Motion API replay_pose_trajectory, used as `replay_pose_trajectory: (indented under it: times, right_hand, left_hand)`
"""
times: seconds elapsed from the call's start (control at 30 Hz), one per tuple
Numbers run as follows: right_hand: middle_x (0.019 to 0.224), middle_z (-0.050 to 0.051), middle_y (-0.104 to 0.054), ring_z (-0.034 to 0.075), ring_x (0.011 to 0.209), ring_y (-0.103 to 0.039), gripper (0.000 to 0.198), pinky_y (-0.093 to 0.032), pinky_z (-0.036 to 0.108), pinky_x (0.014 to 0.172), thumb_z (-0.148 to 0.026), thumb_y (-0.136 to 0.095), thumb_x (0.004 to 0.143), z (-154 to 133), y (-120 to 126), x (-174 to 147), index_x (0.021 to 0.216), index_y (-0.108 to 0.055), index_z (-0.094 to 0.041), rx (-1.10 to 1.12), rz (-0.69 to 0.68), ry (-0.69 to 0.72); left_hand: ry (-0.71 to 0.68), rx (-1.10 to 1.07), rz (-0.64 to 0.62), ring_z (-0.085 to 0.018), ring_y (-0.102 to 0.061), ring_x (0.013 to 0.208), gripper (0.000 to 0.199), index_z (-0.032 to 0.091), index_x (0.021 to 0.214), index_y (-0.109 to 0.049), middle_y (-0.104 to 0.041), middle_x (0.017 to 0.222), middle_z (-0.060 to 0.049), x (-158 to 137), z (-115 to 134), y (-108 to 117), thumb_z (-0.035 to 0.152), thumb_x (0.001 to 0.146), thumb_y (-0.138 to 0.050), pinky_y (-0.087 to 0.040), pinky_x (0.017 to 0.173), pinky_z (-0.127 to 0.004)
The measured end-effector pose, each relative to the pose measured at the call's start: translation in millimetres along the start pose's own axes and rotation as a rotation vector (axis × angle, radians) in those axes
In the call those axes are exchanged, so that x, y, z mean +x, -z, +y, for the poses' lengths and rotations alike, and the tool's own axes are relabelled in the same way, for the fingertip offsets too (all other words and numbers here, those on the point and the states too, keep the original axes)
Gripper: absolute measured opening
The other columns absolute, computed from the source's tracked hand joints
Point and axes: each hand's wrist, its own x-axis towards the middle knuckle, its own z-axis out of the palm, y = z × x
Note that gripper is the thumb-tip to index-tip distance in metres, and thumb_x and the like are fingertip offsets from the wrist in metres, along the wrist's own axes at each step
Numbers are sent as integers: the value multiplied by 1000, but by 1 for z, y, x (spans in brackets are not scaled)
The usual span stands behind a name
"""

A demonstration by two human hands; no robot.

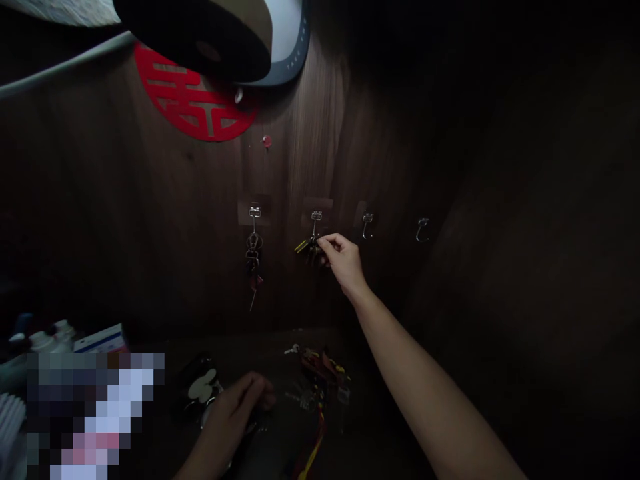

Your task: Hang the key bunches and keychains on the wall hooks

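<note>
My right hand [345, 261] reaches to the second wall hook [316, 217] from the left, thumb and fingertips closed on a bunch of keys [304, 247]. The bunch is at the hook's lower end; whether its ring is on the hook is hidden by dark and fingers. A key ring with dark fobs [253, 253] hangs from the leftmost hook [255, 212]. Low down, my left hand [240, 403] is curled over the dark shelf; what its fingers hold, if anything, is hidden. To its right lie keys with a red and yellow lanyard [320, 373].
Two bare hooks, a third [368, 219] and a fourth [423, 223], are on the wooden wall. Above are a red paper cutout [210, 113] and a dark overhanging object [200, 40]. White bottles [47, 341] and a box [103, 339] stand lower left. A black-and-white item [203, 387] lies beside my left hand.
</note>
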Motion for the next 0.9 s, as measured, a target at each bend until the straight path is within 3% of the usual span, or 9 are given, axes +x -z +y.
replay_pose_trajectory:
  times: [0.17,0.47,0.7,0.9]
  right_hand:
    - [61,-4,-56,7,44,-52,26,-33,17,40,-43,-57,72,4,-1,-12,76,-61,-17,12,-26,-43]
    - [70,1,-65,8,50,-54,30,-37,18,44,-42,-59,71,20,0,-47,86,-61,-17,76,-70,-161]
    - [72,2,-65,9,52,-54,28,-37,19,46,-40,-58,73,34,-2,-89,87,-63,-16,116,-153,-267]
    - [73,2,-65,9,53,-54,24,-38,20,48,-37,-56,76,46,-1,-134,86,-63,-17,82,-268,-376]
  left_hand:
    - [-8,-46,9,-19,-66,74,34,20,77,-62,-71,72,-1,3,-1,5,47,82,-40,-47,72,-27]
    - [-45,-74,198,-20,-67,78,27,20,87,-59,-71,81,-3,13,-7,33,42,81,-45,-49,76,-31]
    - [-45,28,311,-20,-68,80,27,21,96,-56,-71,89,-4,18,-18,51,42,81,-47,-50,72,-31]
    - [-67,87,297,-19,-68,80,27,21,97,-57,-71,92,-4,18,-17,55,40,80,-47,-50,70,-28]
